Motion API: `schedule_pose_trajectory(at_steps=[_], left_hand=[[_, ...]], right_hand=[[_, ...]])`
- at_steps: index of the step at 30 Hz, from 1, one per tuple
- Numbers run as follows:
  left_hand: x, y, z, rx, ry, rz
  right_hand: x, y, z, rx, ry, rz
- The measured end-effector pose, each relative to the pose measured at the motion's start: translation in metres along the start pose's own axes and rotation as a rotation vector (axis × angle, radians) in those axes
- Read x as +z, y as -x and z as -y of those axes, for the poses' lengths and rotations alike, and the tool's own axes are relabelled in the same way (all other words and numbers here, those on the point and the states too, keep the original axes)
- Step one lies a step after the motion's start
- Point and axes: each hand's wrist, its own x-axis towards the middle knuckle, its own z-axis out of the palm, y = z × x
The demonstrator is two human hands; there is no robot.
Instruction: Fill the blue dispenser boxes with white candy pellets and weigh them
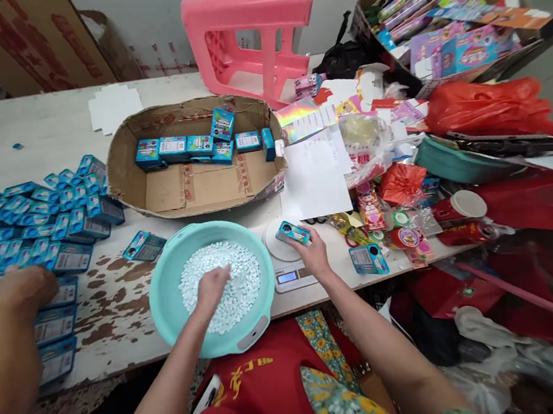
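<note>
One basin, pale green, at the near edge of the table, holding many small white pieces. Left hand: in the basin, over the pieces, fingers drawn together; whether any piece is gripped cannot be told. Right hand: closed around one blue box, held over the scale, right of the basin. One loose box, just left of the basin's far side. Another, the end box, right of the scale by the near edge. One carton, beyond the basin, with several blue boxes inside along its far side. Far left to near left: rows of stacked boxes, a co-worker's hand at them. One pink stool, tipped over, far side.
</note>
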Motion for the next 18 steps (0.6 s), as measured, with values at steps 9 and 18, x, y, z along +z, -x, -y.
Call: schedule_pose_trajectory(at_steps=[9,18], left_hand=[[-0.005,0.056,0.041,0.162,-0.416,0.193],[-0.024,0.034,0.019,-0.209,0.482,0.231]], right_hand=[[-0.002,0.003,-0.005,0.021,-0.022,-0.05],[-0.003,0.062,0.093,-0.2,-0.054,0.2]])
